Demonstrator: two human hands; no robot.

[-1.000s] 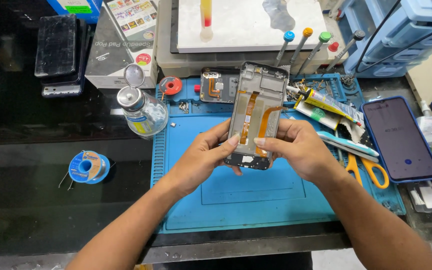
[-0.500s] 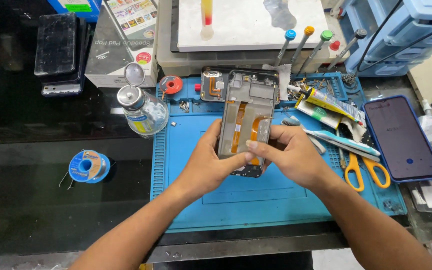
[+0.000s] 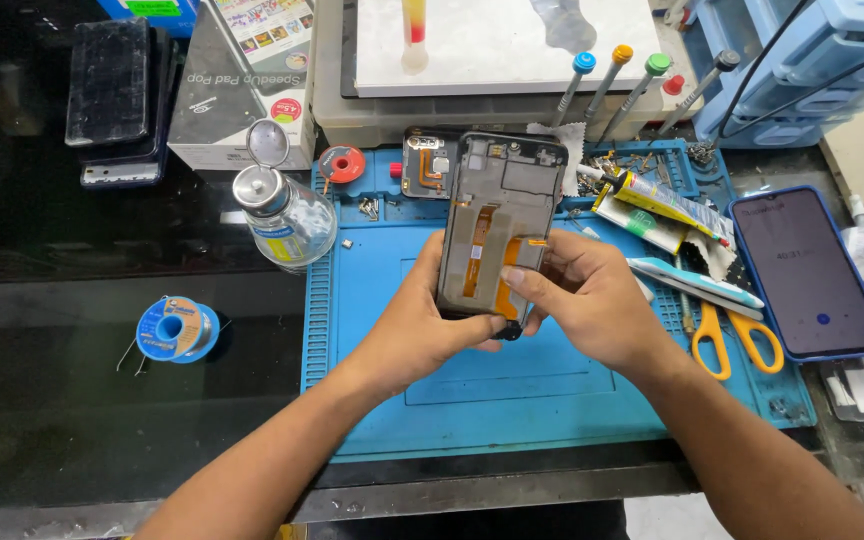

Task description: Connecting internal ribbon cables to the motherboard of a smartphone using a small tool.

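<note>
An opened phone frame (image 3: 500, 225) with orange flex cables showing is held upright over the blue work mat (image 3: 542, 400). My left hand (image 3: 422, 325) cups its lower left side from behind and below. My right hand (image 3: 582, 295) grips its lower right edge, with the thumb pressing on the inner face near the orange cable. A small circuit board part (image 3: 426, 160) lies on the mat just behind the frame's top left corner.
A clear liquid bottle with open cap (image 3: 287, 215) and a solder spool (image 3: 174, 328) sit left. Several screwdrivers (image 3: 620, 85), a glue tube (image 3: 657, 200), yellow scissors (image 3: 737, 335) and a blue-cased phone (image 3: 810, 272) lie right. A white slab (image 3: 512, 45) stands behind.
The phone frame has been lifted and tilted more upright, shifted slightly left. My right thumb has moved onto its inner face.
</note>
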